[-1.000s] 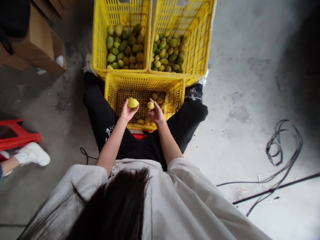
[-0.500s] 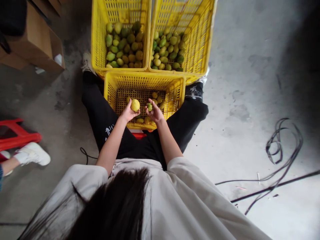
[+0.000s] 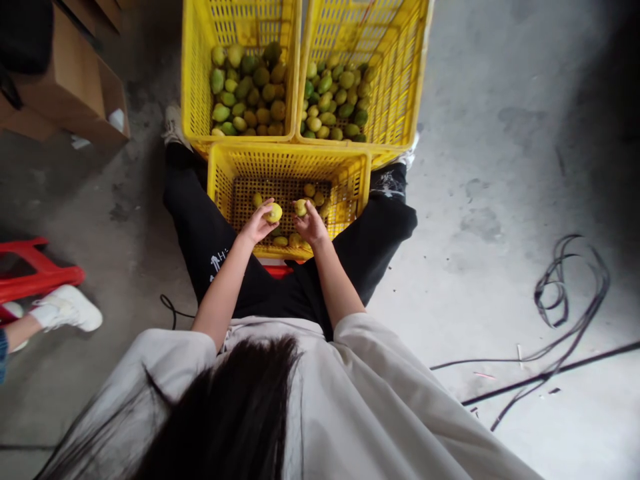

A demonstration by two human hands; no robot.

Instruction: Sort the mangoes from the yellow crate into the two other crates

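Observation:
Over the near yellow crate (image 3: 290, 152), my left hand (image 3: 257, 223) holds a yellow lemon (image 3: 273, 213) in its curled fingers. A hand's width to the right, my right hand (image 3: 313, 225) grips a second lemon (image 3: 301, 207), yellow-green, between thumb and fingers. The two fruits are apart from each other. Below them, several loose lemons (image 3: 319, 199) lie on the crate's mesh bottom, some partly hidden by my hands.
Beyond stand a left yellow crate (image 3: 240, 139) and a right yellow crate (image 3: 357, 142), both with many green and yellow lemons. Cardboard boxes (image 3: 75, 80), a red stool (image 3: 35, 270) and another person's shoe (image 3: 70, 308) are at left. A black cable (image 3: 553, 293) lies at right.
Both lemons have been turned in my fingers. The right one showed a green side and now shows a yellower one. My hands have hardly shifted.

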